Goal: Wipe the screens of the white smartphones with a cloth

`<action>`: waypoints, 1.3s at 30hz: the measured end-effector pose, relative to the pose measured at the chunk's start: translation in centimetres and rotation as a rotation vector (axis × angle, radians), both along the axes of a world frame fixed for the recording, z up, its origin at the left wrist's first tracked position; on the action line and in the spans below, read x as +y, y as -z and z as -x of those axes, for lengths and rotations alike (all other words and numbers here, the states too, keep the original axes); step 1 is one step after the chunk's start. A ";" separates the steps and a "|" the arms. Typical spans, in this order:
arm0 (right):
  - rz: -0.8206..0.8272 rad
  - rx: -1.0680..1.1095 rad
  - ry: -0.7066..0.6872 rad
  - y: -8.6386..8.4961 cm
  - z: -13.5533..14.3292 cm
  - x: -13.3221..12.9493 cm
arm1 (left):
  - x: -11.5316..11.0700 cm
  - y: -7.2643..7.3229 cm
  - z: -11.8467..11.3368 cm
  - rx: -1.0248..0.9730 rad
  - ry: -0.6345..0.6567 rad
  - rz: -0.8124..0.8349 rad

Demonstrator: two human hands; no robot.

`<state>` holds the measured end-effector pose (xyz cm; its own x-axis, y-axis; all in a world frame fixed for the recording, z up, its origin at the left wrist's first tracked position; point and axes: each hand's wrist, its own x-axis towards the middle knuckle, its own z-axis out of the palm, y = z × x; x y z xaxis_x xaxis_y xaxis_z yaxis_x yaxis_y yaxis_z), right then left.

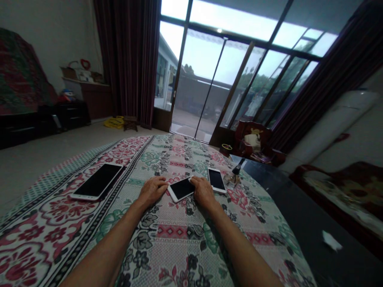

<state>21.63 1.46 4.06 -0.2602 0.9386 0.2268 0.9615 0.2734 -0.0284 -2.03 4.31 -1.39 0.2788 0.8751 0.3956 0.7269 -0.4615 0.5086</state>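
A white phone with a dark screen (181, 189) lies between my two hands on the flowered tablecloth (170, 247). My left hand (153, 189) rests on the cloth, its fingertips at the phone's left end. Over the phone's right end are the bent fingers of my right hand (202, 189), which grip that edge. Just right of this hand lies a second white phone (216, 180). A larger white phone (98, 181) lies farther off to the left.
A clear glass object (231, 179) with a dark-topped item (238, 166) stands right of the phones. Beyond the table's right edge is a dark surface (293, 215) with a white scrap (331, 240). A chair (254, 139) stands behind, near glass doors (206, 87).
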 end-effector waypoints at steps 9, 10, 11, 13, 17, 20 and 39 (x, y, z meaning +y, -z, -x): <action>0.026 -0.008 0.080 -0.3 0.5 1.1 | 0.0 -0.2 0.1 -0.003 0.008 0.015; 0.020 -0.007 0.079 -0.2 0.4 0.6 | 0.0 -0.2 0.1 -0.002 0.006 0.020; 0.014 -0.008 0.076 -0.1 0.2 0.1 | -0.1 -0.3 0.1 -0.001 0.003 0.026; 0.002 -0.010 0.062 0.1 -0.2 -1.3 | -0.1 -0.3 0.0 -0.002 0.001 0.036; 0.007 -0.008 0.052 0.5 -0.8 -3.3 | -0.2 -0.4 0.0 -0.013 -0.006 0.049; 0.011 -0.013 0.074 0.5 -0.9 -3.1 | -0.2 -0.4 0.0 -0.012 -0.003 0.038; -0.023 -0.040 0.168 1.1 0.7 -4.2 | 0.0 -0.1 0.1 -0.042 0.002 0.037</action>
<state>20.91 -2.74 2.91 -0.1094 0.9642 0.2414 0.9939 0.1091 0.0148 -2.10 4.32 -1.31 0.2645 0.8888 0.3743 0.7033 -0.4433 0.5557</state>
